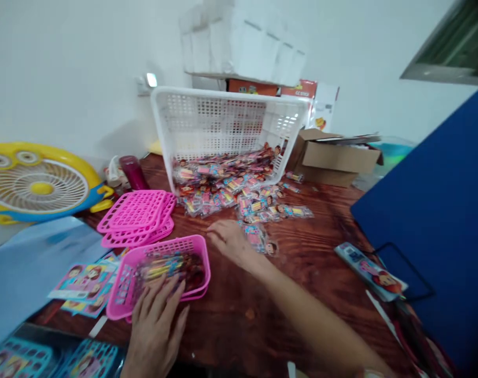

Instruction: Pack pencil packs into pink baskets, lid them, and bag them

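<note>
A pink basket [123,281] holds several small wrapped packets [171,268] in yellow, blue and brown. Over its near edge lies my left hand [158,317], fingers spread, fingertips at the packets. Just right of the basket, my right hand [231,241] reaches in from the lower right, its fingers bent and slightly apart, with nothing visible in them. Beyond it a large white basket [229,94] lies on its side, and many wrapped packets [256,207] spill from its mouth onto the dark wooden table [301,283].
Stacked pink lids [136,212] and printed cards [85,283] are on the left, near a yellow fan [42,181]. A cardboard box [329,163] stands back right. At right are a blue panel [431,210] and a packaged item [370,270]. Blue baskets [22,357] sit lower left.
</note>
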Available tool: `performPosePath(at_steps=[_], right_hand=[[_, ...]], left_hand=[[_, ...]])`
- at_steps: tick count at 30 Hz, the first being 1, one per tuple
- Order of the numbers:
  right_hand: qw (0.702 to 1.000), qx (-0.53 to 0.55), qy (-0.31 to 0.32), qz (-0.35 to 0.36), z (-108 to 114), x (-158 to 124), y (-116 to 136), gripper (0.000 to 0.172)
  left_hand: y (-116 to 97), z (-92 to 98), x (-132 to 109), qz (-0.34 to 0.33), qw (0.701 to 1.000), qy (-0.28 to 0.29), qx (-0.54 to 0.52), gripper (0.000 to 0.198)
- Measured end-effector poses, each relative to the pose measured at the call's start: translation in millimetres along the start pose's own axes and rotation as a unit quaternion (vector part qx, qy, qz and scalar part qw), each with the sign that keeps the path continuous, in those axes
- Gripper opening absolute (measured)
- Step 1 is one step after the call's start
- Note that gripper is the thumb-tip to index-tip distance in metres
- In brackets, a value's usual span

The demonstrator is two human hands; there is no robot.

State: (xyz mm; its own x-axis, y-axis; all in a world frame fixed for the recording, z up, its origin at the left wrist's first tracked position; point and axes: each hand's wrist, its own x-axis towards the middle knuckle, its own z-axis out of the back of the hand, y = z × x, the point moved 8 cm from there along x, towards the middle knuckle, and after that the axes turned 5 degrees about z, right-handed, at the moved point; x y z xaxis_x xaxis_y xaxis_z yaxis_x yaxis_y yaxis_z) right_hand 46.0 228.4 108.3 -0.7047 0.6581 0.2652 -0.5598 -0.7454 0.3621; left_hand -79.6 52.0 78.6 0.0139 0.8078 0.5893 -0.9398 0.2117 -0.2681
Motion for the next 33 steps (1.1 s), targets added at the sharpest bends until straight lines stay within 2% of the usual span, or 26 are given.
performPosePath(at_steps=[3, 5, 7, 9, 11, 13, 14, 16, 18, 20, 22, 25, 27, 29, 33], right_hand=[[0.986, -0.085, 0.046, -0.135, -10.6, -26.8, -79.0, 0.043], [0.978, -0.108, 0.072, -0.16, -24.0, -52.1, -105.9, 0.049], [0.973, -0.112, 0.078, -0.184, -34.2, -80.9, -114.5, 0.053], [0.965, -0.101, 0.086, -0.228, -37.3, -111.0, -111.9, 0.059], [0.954, -0.066, 0.121, -0.267, -34.5, -136.3, -103.6, 0.065], [0.947, -0.021, 0.163, -0.277, -24.2, -149.9, -96.8, 0.062], [0.945, -0.01, 0.171, -0.277, -14.9, -151.4, -98.2, 0.056], [0.949, -0.026, 0.144, -0.281, 11.8, -143.8, -115.2, 0.044], [0.951, -0.074, 0.078, -0.291, 40.6, -127.2, -148.0, 0.04], [0.95, -0.107, 0.027, -0.29, 58.0, -107.8, -185.9, 0.042], [0.954, -0.123, 0.032, -0.27, 57.0, -91.5, -219.7, 0.051], [0.955, -0.097, 0.11, -0.256, 30.4, -90.6, -253.1, 0.059], [0.949, -0.088, 0.127, -0.275, 16.4, -107.4, -261.1, 0.059], [0.938, -0.104, 0.112, -0.312, 11.2, -134.2, -259.6, 0.059], [0.913, -0.138, 0.081, -0.376, 10.6, -196.7, -235.2, 0.059]], left_hand=[[2.1, -27.1, 4.6, -0.001, 0.998, 0.008, 0.065, 0.052], [10.1, -33.5, 10.2, 0.015, 0.996, 0.005, 0.085, 0.052], [14.4, -32.6, 16.9, 0.031, 0.995, -0.004, 0.093, 0.053], [10.6, -27.4, 23.0, 0.055, 0.994, -0.029, 0.092, 0.053], [-5.9, -26.7, 27.1, 0.062, 0.995, -0.042, 0.068, 0.054], [-34.8, -40.2, 29.6, 0.031, 0.999, -0.005, 0.005, 0.052], [-52.0, -52.4, 30.2, 0.005, 0.999, 0.03, -0.035, 0.05], [-83.9, -83.4, 31.6, -0.045, 0.989, 0.105, -0.098, 0.047], [-103.9, -115.0, 39.2, -0.061, 0.982, 0.138, -0.111, 0.045], [-112.9, -144.4, 53.9, -0.051, 0.984, 0.146, -0.087, 0.044], [-116.2, -170.4, 68.4, -0.031, 0.985, 0.166, -0.047, 0.048], [-116.6, -196.1, 76.3, -0.017, 0.976, 0.219, 0.016, 0.072], [-114.7, -201.7, 72.8, -0.025, 0.969, 0.242, 0.033, 0.077], [-110.2, -200.6, 67.2, -0.036, 0.967, 0.25, 0.03, 0.071], [-101.1, -194.9, 55.7, -0.059, 0.963, 0.265, 0.006, 0.054]])
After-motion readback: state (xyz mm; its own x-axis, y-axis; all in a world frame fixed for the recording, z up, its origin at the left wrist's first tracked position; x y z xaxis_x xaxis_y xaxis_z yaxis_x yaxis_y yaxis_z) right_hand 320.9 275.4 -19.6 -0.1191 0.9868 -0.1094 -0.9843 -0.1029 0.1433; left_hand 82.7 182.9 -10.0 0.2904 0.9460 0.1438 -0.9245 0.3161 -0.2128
